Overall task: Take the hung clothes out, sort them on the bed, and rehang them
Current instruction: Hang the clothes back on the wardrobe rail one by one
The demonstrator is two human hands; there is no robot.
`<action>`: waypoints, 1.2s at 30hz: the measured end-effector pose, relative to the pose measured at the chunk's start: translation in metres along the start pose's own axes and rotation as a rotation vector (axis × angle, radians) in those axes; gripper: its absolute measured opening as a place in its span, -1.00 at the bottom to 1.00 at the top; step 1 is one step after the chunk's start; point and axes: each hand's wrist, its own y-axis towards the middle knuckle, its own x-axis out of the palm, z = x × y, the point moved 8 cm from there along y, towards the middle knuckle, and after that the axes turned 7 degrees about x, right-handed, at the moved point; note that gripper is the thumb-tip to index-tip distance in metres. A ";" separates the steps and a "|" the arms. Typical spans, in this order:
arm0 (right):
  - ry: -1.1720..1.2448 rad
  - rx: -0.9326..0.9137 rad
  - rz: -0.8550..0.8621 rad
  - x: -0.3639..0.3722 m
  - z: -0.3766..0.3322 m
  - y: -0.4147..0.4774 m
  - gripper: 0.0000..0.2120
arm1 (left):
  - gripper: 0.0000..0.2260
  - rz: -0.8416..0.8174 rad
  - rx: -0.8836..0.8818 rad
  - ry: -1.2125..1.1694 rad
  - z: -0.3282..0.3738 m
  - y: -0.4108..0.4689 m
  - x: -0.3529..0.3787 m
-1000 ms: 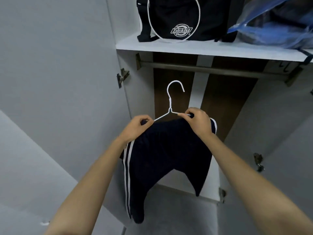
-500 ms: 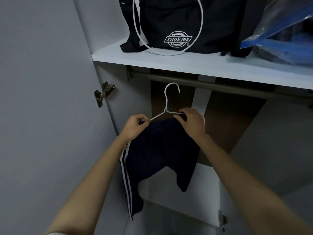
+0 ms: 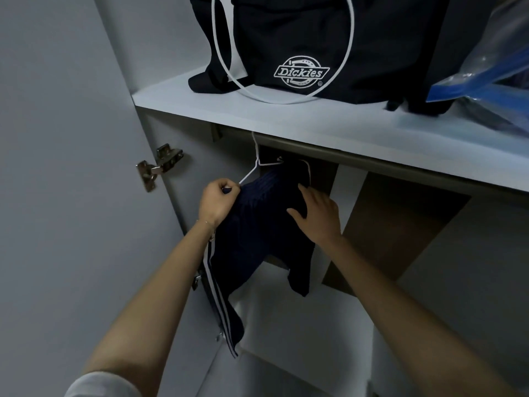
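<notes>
Head view (only one). The step in hand looks like the rehang. A white wire hanger (image 3: 249, 173) w/ a dark striped garment (image 3: 257, 224) draped over it sits centre frame, inside the wardrobe. Its hook end reaches up to the rail (image 3: 357, 164), just under the shelf (image 3: 286, 121). The shelf edge hides the hook top, so can't tell if it's seated on the rail.

Left hand (image 3: 219, 203), centre-left: grip clamped on the hanger's left shoulder end, fabric apparently pinched in w/ it. Right hand (image 3: 317, 216), centre: grip apart, fingers straight, lying flat on the garment's right side.

Top of frame, on the shelf: black bag (image 3: 300, 38) and blue plastic bag (image 3: 486, 75). Door hinge (image 3: 159, 164) mid-left.

Next move, prob: make sure the hook is over the rail, then ease the left hand off w/o dragging fabric. The right hand steadies the garment so it doesn't slide off the thin wire.
</notes>
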 end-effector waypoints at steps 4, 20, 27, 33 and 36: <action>-0.004 -0.019 -0.034 0.005 -0.006 0.010 -0.31 | -0.82 0.040 -0.024 0.021 -0.005 0.008 0.005; 0.011 -0.040 -0.054 0.013 -0.010 0.024 -0.32 | -0.84 0.143 -0.163 0.191 -0.041 0.015 0.011; 0.045 -0.035 -0.070 0.019 -0.011 0.029 -0.34 | -0.85 0.182 -0.175 0.255 -0.050 0.023 0.007; 0.056 -0.037 -0.090 0.025 -0.010 0.032 -0.34 | -0.78 0.243 -0.212 0.354 -0.063 0.034 -0.004; 0.061 -0.036 -0.100 0.028 -0.010 0.035 -0.34 | -0.78 0.224 -0.157 0.494 -0.061 0.038 -0.008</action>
